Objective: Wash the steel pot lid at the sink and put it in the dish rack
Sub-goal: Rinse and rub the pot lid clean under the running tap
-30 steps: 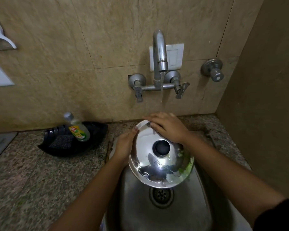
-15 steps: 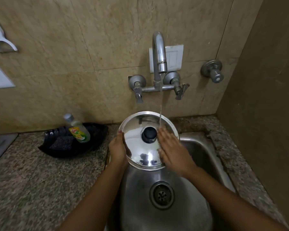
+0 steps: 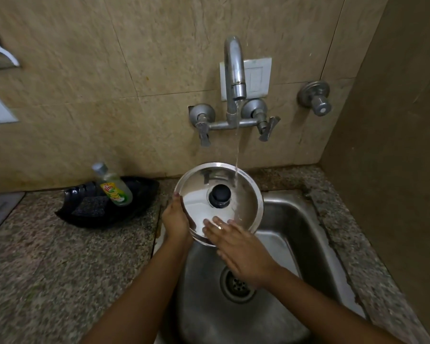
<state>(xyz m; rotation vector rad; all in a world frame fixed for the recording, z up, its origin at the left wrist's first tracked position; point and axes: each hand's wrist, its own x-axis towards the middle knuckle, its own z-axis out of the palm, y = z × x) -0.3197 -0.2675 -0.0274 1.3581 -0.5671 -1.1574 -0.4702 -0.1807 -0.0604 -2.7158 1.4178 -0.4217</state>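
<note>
The round steel pot lid (image 3: 243, 207) with its black knob (image 3: 219, 196) is tilted up over the back of the steel sink (image 3: 295, 234). A thin stream of water from the tap (image 3: 235, 70) falls on the lid just right of the knob. My left hand (image 3: 175, 219) grips the lid's left rim. My right hand (image 3: 238, 247) lies flat with fingers spread on the lid's lower front part. No dish rack is in view.
A black tray (image 3: 139, 194) on the speckled granite counter (image 3: 60, 269) left of the sink holds a dish soap bottle (image 3: 113, 186) and a dark scrub pad (image 3: 92, 207). The sink drain (image 3: 236, 284) lies below my right hand. A wall closes off the right side.
The lid has moved up and back under the tap, and water now runs on it. My right hand slid from the lid's top edge down to its lower front.
</note>
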